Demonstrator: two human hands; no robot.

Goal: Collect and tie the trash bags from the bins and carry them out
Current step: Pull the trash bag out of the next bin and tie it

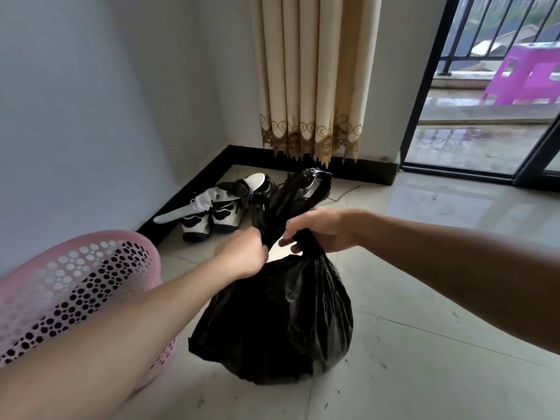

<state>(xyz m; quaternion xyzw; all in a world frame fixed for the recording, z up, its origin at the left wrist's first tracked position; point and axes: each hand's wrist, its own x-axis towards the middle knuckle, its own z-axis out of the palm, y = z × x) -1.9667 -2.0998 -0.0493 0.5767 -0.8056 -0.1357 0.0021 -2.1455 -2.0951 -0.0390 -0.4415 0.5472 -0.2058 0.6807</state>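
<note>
- Your left hand point(246, 252) is back-up, its fingers curled under and out of sight, gripping a gathered strip at the top of the trash bag point(272, 316)
- Your left forearm point(136, 322) runs bare from the lower left corner up to that hand, with the wrist about straight
- Your right hand point(318, 228) is just beside the left, slightly higher and farther from you, knuckles up, fingers curled down round the bag's twisted neck
- Your right forearm point(439, 262) comes in bare from the right edge, sloping up and leftward to the wrist
- The two hands are close together but apart, with black plastic between them
</note>
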